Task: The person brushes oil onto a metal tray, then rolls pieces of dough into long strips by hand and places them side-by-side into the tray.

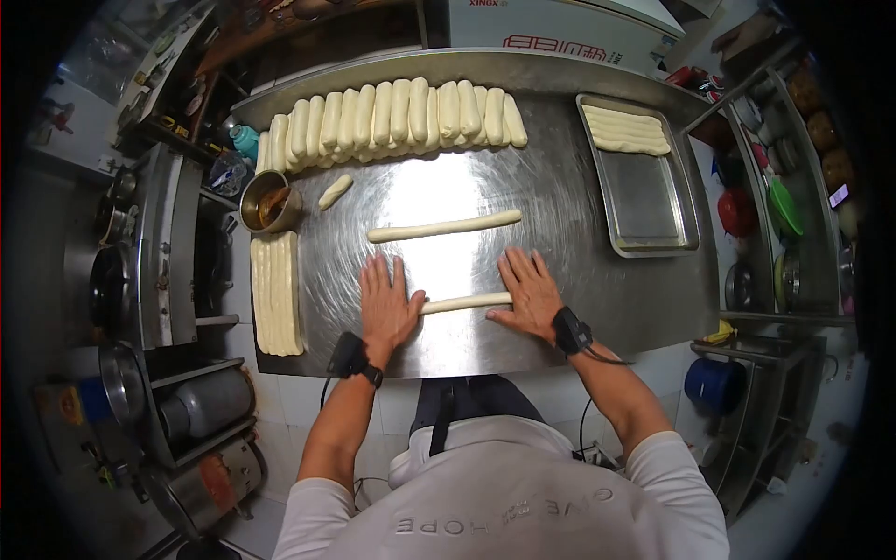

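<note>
A thin dough rope (465, 303) lies across the metal table near its front edge. My left hand (388, 303) rests flat over its left end, fingers apart. Over the right end lies my right hand (530, 297), also flat with fingers spread. The rope's ends are hidden under the palms. Just beyond the fingertips, a second dough rope (444, 226) lies parallel and touches neither hand. A short dough piece (335, 192) sits farther back on the left.
Many dough rolls (401, 114) are piled along the table's back. Long strips (276, 294) lie at the left edge beside a metal pot (250, 207) with brown contents. A metal tray (692, 210) holding dough strips (627, 131) stands at the right. Shelves flank the table (560, 201).
</note>
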`<state>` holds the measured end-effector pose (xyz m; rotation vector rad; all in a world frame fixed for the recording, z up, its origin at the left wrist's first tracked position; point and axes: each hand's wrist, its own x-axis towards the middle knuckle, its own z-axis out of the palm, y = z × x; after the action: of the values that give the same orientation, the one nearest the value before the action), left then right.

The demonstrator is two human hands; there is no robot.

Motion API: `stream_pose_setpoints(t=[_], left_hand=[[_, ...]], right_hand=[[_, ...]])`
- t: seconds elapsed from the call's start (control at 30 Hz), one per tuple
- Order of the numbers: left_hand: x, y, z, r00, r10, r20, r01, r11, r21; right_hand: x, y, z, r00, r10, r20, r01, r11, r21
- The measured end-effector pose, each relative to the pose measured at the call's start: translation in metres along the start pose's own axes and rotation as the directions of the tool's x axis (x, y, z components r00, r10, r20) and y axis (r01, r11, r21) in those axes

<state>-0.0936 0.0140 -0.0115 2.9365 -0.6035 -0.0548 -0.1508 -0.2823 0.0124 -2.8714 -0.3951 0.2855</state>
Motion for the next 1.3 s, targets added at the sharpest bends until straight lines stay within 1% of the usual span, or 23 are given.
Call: stream_pose_setpoints(t=[0.07,0.13,0.17,0.2,0.27,0.37,0.4,0.47,0.5,0.53,0.57,0.63,0.67,0.7,0.8,0.87,0.9,0.97,1.07,1.13,1.2,1.23,1.3], left_hand=[[0.024,0.016,-0.015,0.996,0.086,0.038,-0.083,0.993,-0.08],[0.027,0.049,-0.013,0.974,0.182,0.136,-0.154,0.97,-0.189],[0.023,0.065,0.002,0.973,0.223,0.053,-0.202,0.943,-0.264],[0.013,0.077,0.005,0.963,0.254,0.091,-0.222,0.937,-0.268],[-0.028,0.082,0.009,0.955,0.267,0.127,-0.233,0.944,-0.235],[-0.085,0.078,-0.008,0.911,0.329,0.25,-0.251,0.921,-0.297],[-0.079,0.071,-0.002,0.91,0.329,0.252,-0.251,0.922,-0.296],[-0.047,0.054,0.008,0.93,0.344,0.133,-0.307,0.922,-0.236],[-0.027,0.047,-0.003,0.956,0.266,0.123,-0.238,0.951,-0.199],[-0.011,0.035,-0.015,0.982,0.138,0.128,-0.117,0.981,-0.153],[-0.003,0.014,-0.02,0.99,0.106,0.093,-0.096,0.99,-0.103],[-0.004,-0.024,-0.035,0.987,0.125,0.096,-0.11,0.982,-0.155],[-0.01,-0.036,-0.038,0.984,0.144,0.102,-0.124,0.975,-0.183],[-0.012,-0.043,-0.037,0.984,0.145,0.1,-0.125,0.975,-0.185],[-0.011,-0.051,-0.03,0.986,0.157,0.047,-0.14,0.956,-0.257],[-0.003,-0.053,-0.026,0.994,0.111,-0.015,-0.109,0.923,-0.368],[0.005,-0.052,-0.03,0.994,0.11,-0.018,-0.109,0.922,-0.371],[0.025,-0.054,-0.037,0.989,0.053,-0.137,-0.105,0.905,-0.411],[0.057,-0.063,-0.033,0.983,0.013,-0.183,-0.083,0.921,-0.381],[0.064,-0.069,-0.025,0.988,-0.003,-0.156,-0.058,0.922,-0.384],[0.063,-0.072,-0.019,0.984,-0.015,-0.176,-0.05,0.93,-0.363],[0.061,-0.074,-0.013,0.985,-0.017,-0.172,-0.048,0.929,-0.367],[0.062,-0.074,-0.01,0.973,-0.129,-0.192,0.006,0.844,-0.536]], right_hand=[[0.017,-0.003,-0.005,0.998,-0.019,-0.058,0.019,1.0,-0.003],[0.025,-0.026,0.002,0.976,-0.207,-0.072,0.212,0.975,0.073],[0.029,-0.044,0.004,0.969,-0.217,-0.114,0.234,0.959,0.158],[0.029,-0.051,0.024,0.95,-0.28,-0.142,0.288,0.957,0.038],[-0.001,-0.057,0.034,0.965,-0.259,0.048,0.262,0.964,-0.05],[-0.048,-0.061,0.038,0.951,-0.308,0.028,0.302,0.946,0.119],[-0.042,-0.058,0.042,0.951,-0.307,0.027,0.302,0.946,0.121],[-0.014,-0.044,0.044,0.951,-0.307,-0.033,0.307,0.952,-0.009],[0.001,-0.04,0.021,0.969,-0.237,-0.064,0.242,0.965,0.102],[0.011,-0.034,0.008,0.975,-0.158,-0.156,0.176,0.979,0.107],[0.018,-0.022,-0.009,0.979,-0.134,-0.151,0.151,0.983,0.107],[0.014,0.004,-0.023,0.982,-0.107,-0.153,0.123,0.987,0.103],[0.007,0.017,-0.021,0.976,-0.089,-0.199,0.117,0.985,0.129],[0.002,0.024,-0.021,0.968,-0.073,-0.24,0.112,0.981,0.156],[0.001,0.035,-0.016,0.967,-0.043,-0.25,0.077,0.989,0.129],[0.007,0.04,-0.014,0.964,-0.024,-0.266,0.069,0.985,0.161],[0.013,0.039,-0.019,0.96,-0.009,-0.279,0.066,0.978,0.196],[0.029,0.045,-0.029,0.952,0.017,-0.304,0.042,0.981,0.188],[0.061,0.054,-0.031,0.929,0.054,-0.367,0.017,0.982,0.188],[0.073,0.058,-0.025,0.914,0.067,-0.4,0.013,0.981,0.193],[0.076,0.056,-0.022,0.857,0.187,-0.479,-0.024,0.945,0.326],[0.074,0.053,-0.022,0.86,0.187,-0.475,-0.026,0.945,0.325],[0.071,0.047,-0.024,0.838,0.41,-0.361,-0.183,0.833,0.522]])
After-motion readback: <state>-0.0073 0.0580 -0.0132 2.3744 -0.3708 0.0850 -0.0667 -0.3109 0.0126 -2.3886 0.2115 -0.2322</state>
